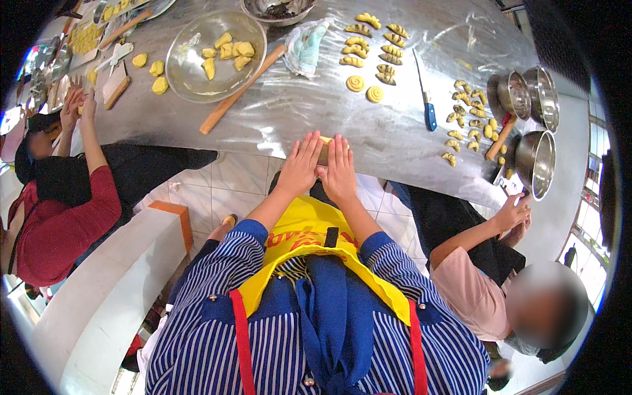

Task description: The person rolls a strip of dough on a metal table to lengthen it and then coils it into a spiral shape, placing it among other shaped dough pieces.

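Note:
My left hand [301,165] and my right hand [339,170] lie flat, side by side, near the front edge of the metal table [296,111]. Under their fingers is a piece of yellow dough [326,140], mostly hidden, only its top part showing between them. Beyond my hands a wooden rolling pin [242,91] leans against a metal bowl [185,74] that holds lumps of yellow dough [242,49]. A crumpled light-blue cloth [303,49] lies by the pin's far end. Ahead to the right are rows of striped shaped dough pieces [391,50] and two dough spirals [375,94].
A knife with a blue handle [430,116] lies right of the rows. Small curved dough pieces [454,134], another rolling pin [501,138] and metal bowls [535,165] stand farther right. Co-workers sit at both sides: a maroon sleeve [74,227] left, a pink sleeve [469,291] right.

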A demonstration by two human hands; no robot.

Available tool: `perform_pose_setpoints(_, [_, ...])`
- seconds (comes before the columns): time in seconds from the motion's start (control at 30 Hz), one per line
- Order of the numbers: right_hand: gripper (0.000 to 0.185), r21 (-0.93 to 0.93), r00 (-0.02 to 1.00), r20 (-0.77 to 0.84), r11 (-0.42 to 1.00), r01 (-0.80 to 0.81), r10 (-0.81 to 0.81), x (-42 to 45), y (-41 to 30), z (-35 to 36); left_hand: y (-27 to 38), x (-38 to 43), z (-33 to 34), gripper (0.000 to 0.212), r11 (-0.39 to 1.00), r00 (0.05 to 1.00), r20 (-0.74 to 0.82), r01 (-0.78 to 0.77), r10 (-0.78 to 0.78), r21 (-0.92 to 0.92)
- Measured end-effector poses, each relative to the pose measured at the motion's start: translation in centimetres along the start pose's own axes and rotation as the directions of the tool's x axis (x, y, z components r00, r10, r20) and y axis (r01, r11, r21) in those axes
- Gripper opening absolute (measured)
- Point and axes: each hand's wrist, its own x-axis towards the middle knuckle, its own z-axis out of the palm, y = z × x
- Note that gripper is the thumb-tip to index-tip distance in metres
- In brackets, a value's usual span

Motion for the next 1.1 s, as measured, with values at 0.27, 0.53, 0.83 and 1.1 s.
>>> perform_pose_setpoints(0.27, [0.069, -0.004, 0.983, -0.154, 0.995, -0.097, 0.096, 8.2, 1.9, -1.1, -1.7, 7.5, -1.1, 0.067, 0.993, 0.992, -0.124, 0.023, -0.009, 0.112])
perform_pose_setpoints(0.53, [0.070, 0.008, 0.995, -0.049, 0.997, -0.082, 0.083, 1.9, 2.0, -1.3, -1.2, 2.3, -1.3, 0.077, 0.996, 0.999, -0.011, 0.033, -0.033, 0.077])
perform_pose_setpoints(0.83, [0.071, -0.075, 0.982, -0.143, 0.988, -0.133, 0.121, 5.1, 3.3, -1.5, -3.4, 7.6, -2.0, 0.076, 0.992, 0.985, -0.161, 0.071, -0.053, 0.108])
perform_pose_setpoints(1.1, [0.078, 0.148, 0.968, -0.207, 0.983, -0.112, 0.141, 2.7, 3.2, -2.6, -1.0, 4.2, -1.9, 0.074, 0.996, 0.983, -0.159, 0.084, -0.087, -0.023])
